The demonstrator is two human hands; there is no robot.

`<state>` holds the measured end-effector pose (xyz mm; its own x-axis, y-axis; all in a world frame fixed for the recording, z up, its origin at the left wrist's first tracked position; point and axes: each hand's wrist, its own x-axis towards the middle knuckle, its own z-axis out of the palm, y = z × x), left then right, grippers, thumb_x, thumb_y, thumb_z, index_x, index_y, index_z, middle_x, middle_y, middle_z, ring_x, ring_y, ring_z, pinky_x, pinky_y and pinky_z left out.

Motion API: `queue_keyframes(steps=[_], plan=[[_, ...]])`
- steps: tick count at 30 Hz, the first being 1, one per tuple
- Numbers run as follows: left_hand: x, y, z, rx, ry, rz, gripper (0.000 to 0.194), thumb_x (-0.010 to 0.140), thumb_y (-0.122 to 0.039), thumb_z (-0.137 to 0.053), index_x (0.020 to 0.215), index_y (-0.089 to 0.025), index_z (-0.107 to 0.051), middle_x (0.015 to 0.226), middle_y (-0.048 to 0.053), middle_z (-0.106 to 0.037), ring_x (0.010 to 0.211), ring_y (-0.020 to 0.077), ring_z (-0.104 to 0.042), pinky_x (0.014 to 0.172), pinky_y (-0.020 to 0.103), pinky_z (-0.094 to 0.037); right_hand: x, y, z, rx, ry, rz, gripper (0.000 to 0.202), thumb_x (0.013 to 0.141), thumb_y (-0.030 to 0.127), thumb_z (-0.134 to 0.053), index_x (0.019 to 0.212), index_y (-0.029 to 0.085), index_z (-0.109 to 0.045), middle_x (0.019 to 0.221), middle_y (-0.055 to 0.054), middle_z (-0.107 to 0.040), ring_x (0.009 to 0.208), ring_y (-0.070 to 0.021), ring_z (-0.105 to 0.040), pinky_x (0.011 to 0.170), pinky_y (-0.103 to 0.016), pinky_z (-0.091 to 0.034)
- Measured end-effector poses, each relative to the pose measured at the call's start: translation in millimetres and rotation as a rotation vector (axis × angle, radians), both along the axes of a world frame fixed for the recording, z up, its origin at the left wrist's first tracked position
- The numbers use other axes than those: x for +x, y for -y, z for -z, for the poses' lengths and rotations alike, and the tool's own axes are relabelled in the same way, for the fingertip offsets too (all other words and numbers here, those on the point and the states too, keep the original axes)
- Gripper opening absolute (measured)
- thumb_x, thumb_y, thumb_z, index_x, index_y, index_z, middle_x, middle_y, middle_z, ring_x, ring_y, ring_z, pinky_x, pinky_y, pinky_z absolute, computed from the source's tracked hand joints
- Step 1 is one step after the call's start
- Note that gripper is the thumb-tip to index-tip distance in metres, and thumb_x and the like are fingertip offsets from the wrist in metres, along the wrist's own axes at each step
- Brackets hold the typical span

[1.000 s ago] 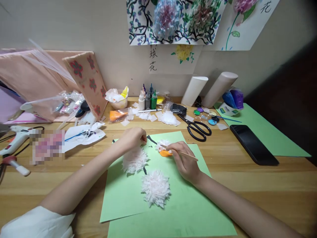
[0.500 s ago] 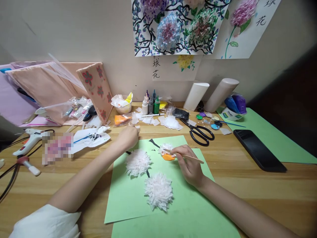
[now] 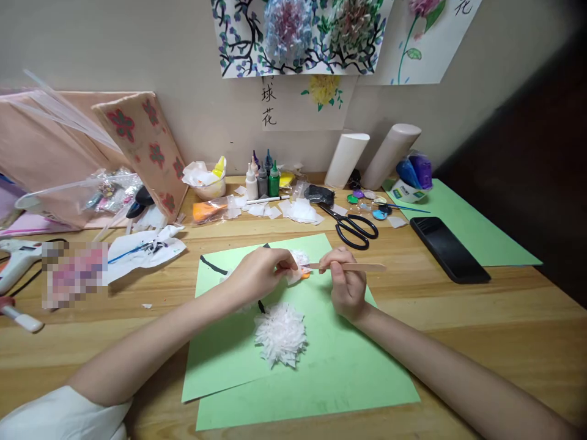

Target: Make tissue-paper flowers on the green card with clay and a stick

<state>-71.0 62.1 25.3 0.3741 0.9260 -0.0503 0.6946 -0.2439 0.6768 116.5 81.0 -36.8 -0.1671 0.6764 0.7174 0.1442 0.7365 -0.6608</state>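
In the head view my left hand [image 3: 261,272] pinches a small piece of white tissue paper [image 3: 293,278] above the green paper [image 3: 220,366]. My right hand [image 3: 347,284] grips a flat wooden stick [image 3: 369,267], its tip pointing left to the tissue piece. Just beyond the fingers is a partly hidden white tissue flower [image 3: 300,255], with a bit of orange [image 3: 306,275] showing at its edge. Nearer to me lies a fluffy white tissue flower [image 3: 279,335] on the paper. Another flower is mostly covered by my left hand, beside a black painted stem [image 3: 213,265].
Black-handled scissors [image 3: 355,229], white paper squares [image 3: 300,211] and small paint bottles [image 3: 262,180] stand or lie behind the paper. A black phone [image 3: 449,249] is at right. At left are a glue gun [image 3: 18,263] and a paint-stained sheet [image 3: 147,252].
My left hand has come from the paper squares to the orange-edged flower, now with a tissue piece in its fingers. My right hand has drawn the stick slightly back. The camera view has shifted.
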Motion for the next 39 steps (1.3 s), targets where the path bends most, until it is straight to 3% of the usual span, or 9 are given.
queue_keyframes(steps=[4,10,22,31,39], plan=[[2,-2,10.7,0.047,-0.047,-0.027,0.021,0.077,-0.008,-0.051,0.089,-0.018,-0.064,0.089,0.002,-0.071,0.082,0.0162,-0.064,0.071,0.025,-0.047,-1,2,-4.7,0.089,0.191,-0.031,0.017,0.089,0.012,-0.039,0.078,0.021,-0.05,0.066,-0.001,-0.055,0.064,-0.0166,-0.048,0.062,-0.031,-0.037],[6,-2,11.4,0.052,-0.081,-0.026,0.018,0.08,-0.01,-0.053,0.093,-0.019,-0.062,0.084,0.001,-0.072,0.081,0.0166,-0.065,0.07,0.025,-0.046,-5,1,-7.1,0.159,0.368,-0.007,0.015,0.088,0.009,-0.042,0.082,0.02,-0.051,0.072,-0.003,-0.061,0.066,-0.017,-0.048,0.062,-0.031,-0.037],[7,-4,19.4,0.21,-0.17,-0.042,0.02,0.081,-0.01,-0.053,0.098,-0.018,-0.06,0.084,0.001,-0.071,0.077,0.016,-0.064,0.065,0.024,-0.045,-5,1,-5.1,0.247,0.414,0.024,0.013,0.086,0.009,-0.044,0.084,0.02,-0.051,0.071,-0.004,-0.06,0.068,-0.0179,-0.048,0.062,-0.031,-0.039],[6,-7,16.5,0.273,-0.087,0.113,0.019,0.08,-0.006,-0.055,0.094,-0.017,-0.062,0.082,0.002,-0.072,0.077,0.0148,-0.065,0.07,0.024,-0.046,2,8,-10.8,0.346,0.229,0.002,0.016,0.082,0.007,-0.041,0.083,0.022,-0.048,0.062,-0.001,-0.054,0.06,-0.017,-0.046,0.056,-0.03,-0.038],[4,-10,25.0,0.271,-0.076,0.039,0.019,0.08,-0.01,-0.057,0.097,-0.017,-0.061,0.084,0.004,-0.071,0.076,0.015,-0.065,0.066,0.023,-0.047,-2,2,-6.8,0.242,0.366,0.028,0.015,0.086,0.009,-0.042,0.084,0.021,-0.051,0.07,-0.003,-0.06,0.065,-0.0171,-0.048,0.061,-0.031,-0.04]])
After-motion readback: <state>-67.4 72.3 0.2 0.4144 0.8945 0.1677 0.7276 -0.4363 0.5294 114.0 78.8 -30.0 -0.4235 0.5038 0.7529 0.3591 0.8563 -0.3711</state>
